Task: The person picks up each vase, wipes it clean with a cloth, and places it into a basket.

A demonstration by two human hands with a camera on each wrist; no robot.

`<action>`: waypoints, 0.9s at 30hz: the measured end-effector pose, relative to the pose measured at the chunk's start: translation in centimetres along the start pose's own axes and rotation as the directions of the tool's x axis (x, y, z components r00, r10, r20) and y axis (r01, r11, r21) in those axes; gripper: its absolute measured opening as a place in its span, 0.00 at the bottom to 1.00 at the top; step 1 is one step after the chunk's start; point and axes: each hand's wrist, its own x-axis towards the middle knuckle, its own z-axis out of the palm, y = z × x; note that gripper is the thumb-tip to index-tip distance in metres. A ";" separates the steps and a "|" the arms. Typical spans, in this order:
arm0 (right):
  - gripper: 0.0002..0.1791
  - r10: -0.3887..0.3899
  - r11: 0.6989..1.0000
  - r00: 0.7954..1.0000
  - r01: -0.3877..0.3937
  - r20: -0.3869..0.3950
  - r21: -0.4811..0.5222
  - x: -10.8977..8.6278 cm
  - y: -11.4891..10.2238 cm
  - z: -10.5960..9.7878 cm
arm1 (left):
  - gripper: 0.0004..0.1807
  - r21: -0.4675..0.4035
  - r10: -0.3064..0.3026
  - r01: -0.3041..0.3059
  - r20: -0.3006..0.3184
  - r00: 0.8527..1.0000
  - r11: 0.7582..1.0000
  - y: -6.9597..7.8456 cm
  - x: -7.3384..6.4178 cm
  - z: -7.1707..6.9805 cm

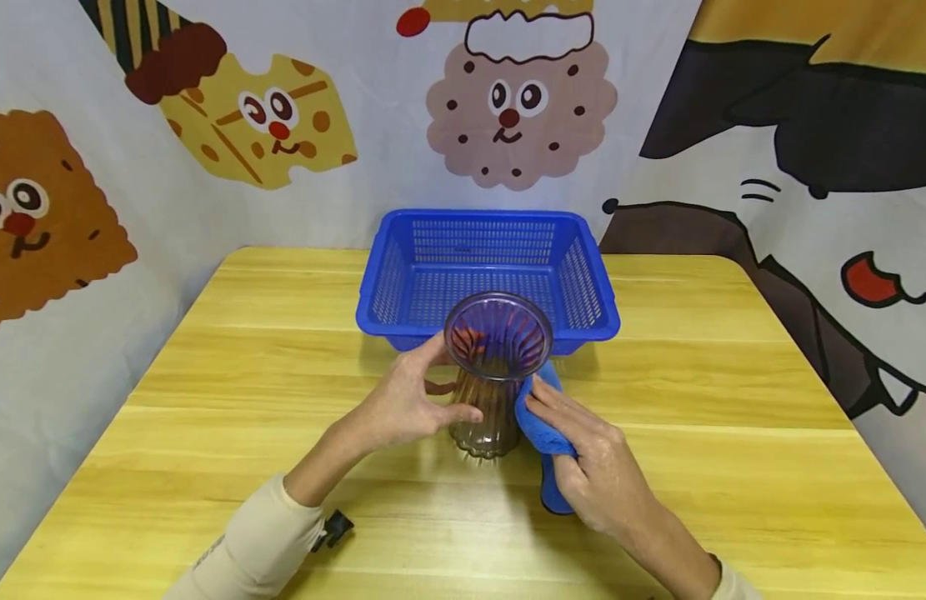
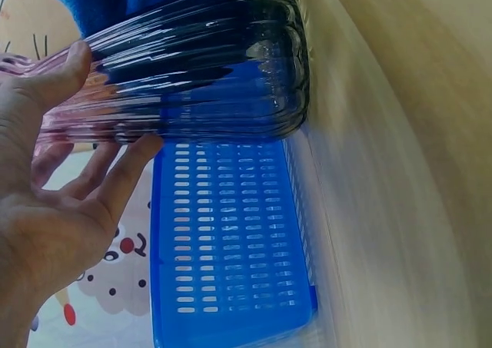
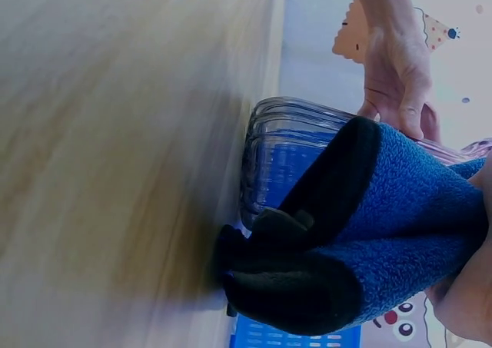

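A ribbed, purple-tinted glass vase (image 1: 487,417) stands on the table, its round flared mouth facing up. My left hand (image 1: 402,400) grips its left side, thumb across the front and fingers reaching round the back. In the left wrist view the vase's ribbed wall (image 2: 207,79) shows between thumb and fingers. My right hand (image 1: 605,471) holds a folded blue cloth (image 1: 541,427) against the vase's right side, just below the rim. The cloth's dark-edged lower end (image 3: 415,202) hangs down in the right wrist view. Some right-hand fingertips are hidden by the cloth.
Right behind the vase sits a blue perforated plastic basket (image 1: 598,325) on the wooden table (image 1: 267,350). A curtain (image 1: 387,158) with cartoon figures hangs along the table's back and sides. A small black piece (image 1: 333,528) shows beside the left sleeve.
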 end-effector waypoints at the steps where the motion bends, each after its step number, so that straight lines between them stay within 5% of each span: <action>1: 0.32 0.006 1.000 1.000 -0.006 0.002 -0.002 0.0 0.0 0.0 | 0.51 0.003 -0.004 0.004 -0.003 1.000 1.000 0.0 0.0 0.0; 17: 0.35 0.079 0.996 0.995 -0.077 0.064 -0.033 -0.4 0.2 0.2 | 0.48 0.095 -0.030 0.033 -0.026 0.999 0.995 -0.3 -0.3 -0.2; 27: 0.32 0.062 0.998 0.996 -0.059 0.068 -0.037 -0.1 0.6 0.1 | 0.49 0.153 -0.017 0.024 -0.041 0.999 0.988 -0.4 -0.3 -0.1</action>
